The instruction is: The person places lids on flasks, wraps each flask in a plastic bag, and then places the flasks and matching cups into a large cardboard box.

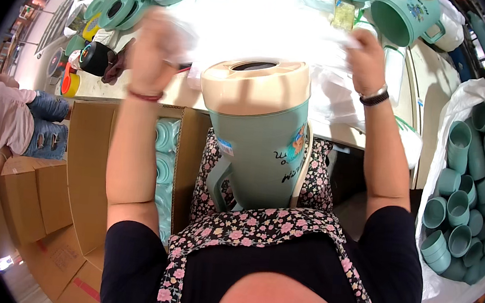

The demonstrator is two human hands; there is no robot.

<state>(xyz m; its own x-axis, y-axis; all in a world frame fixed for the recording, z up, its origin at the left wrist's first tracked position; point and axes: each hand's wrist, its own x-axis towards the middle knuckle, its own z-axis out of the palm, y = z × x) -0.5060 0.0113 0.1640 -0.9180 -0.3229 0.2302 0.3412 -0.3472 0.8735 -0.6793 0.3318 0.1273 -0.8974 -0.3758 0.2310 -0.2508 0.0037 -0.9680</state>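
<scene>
A large green jug (253, 158) with a cream lid (260, 89) stands upright at my lap, against the table's near edge. It has a side handle, a cartoon print and a cream strap. Beyond it, a thin white plastic bag (254, 27), washed out by bright light, stretches between my raised hands. My left hand (156, 44), smeared by motion, is closed on the bag's left side. The fingers of my right hand (368, 61) pinch its right edge. Neither hand touches the jug.
Green lids (119, 11) and a black round device (95, 58) lie at the table's left. A green jug body (404, 21) lies tipped at the far right. An open carton (92, 166) holds wrapped pieces. Green cups (459, 207) fill a white sack. Another person (9, 123) stands at left.
</scene>
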